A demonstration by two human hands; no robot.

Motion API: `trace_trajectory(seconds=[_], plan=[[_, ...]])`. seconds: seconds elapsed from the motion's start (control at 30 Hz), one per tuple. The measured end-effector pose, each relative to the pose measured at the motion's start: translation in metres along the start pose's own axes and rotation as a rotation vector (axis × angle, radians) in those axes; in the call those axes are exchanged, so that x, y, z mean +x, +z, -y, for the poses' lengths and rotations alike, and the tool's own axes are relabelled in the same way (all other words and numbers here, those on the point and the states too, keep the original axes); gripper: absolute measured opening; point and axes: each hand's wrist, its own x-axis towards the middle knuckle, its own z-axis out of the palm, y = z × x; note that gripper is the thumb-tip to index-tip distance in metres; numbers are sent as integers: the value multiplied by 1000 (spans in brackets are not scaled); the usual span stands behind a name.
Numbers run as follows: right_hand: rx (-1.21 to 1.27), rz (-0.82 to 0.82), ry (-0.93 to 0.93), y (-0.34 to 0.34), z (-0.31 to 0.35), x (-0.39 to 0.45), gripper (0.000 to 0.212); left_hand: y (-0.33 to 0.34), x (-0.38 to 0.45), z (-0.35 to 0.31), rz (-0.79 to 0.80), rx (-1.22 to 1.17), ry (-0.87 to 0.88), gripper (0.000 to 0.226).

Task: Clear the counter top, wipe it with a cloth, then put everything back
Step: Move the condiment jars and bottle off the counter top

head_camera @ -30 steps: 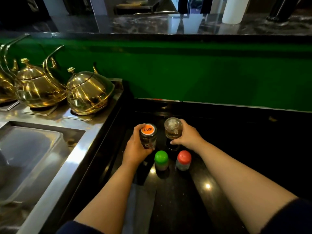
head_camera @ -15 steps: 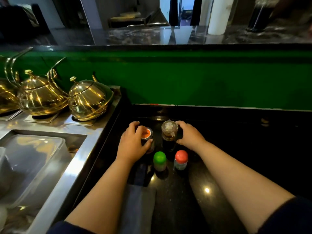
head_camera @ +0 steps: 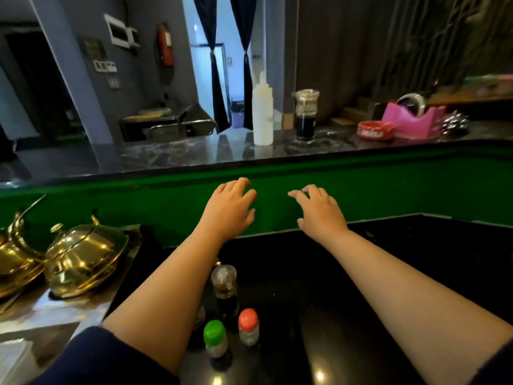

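Observation:
My left hand (head_camera: 229,211) and my right hand (head_camera: 319,209) are raised in front of the green counter wall, fingers spread, holding nothing. Below them on the black counter top (head_camera: 347,287) stand a glass dispenser with dark liquid (head_camera: 226,290), a green-capped shaker (head_camera: 215,339) and a red-capped shaker (head_camera: 248,326). My left forearm hides the orange-lidded jar. On the upper marble ledge (head_camera: 194,151) stand a white squeeze bottle (head_camera: 262,112) and a second dark-liquid dispenser (head_camera: 305,115).
Golden kettles (head_camera: 83,262) sit on the steel unit at left. On the ledge at right lie a red ashtray (head_camera: 374,130) and a pink tape dispenser (head_camera: 413,118). A green wall (head_camera: 388,187) separates ledge and counter.
Both hands let go of the orange-lidded jar and the glass dispenser and rose toward the upper ledge. The view tilted upward, showing the ledge and room behind.

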Motion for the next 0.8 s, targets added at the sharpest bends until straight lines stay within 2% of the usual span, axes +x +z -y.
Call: trace_trajectory(seconds=[0.23, 0.33, 0.43, 0.53, 0.6, 0.7, 0.8], plan=[[-15, -127, 30, -70, -53, 82, 64, -21, 112, 7, -97, 39, -41, 35], [13, -189, 26, -88, -65, 124, 69, -18, 151, 18, -129, 23, -142, 45], [63, -211, 52, -93, -72, 164, 78, -7, 181, 29, -171, -33, -300, 64], [204, -201, 106, -86, -79, 200, 92, 9, 203, 38, -206, -66, -390, 86], [302, -195, 122, -76, -84, 220, 99, 18, 216, 43, -237, -180, -457, 97], [485, -191, 107, -58, -91, 239, 98, 29, 232, 47, -260, -348, -531, 104], [625, -264, 24, -42, -95, 248, 95, 35, 243, 45, -278, -478, -564, 104]])
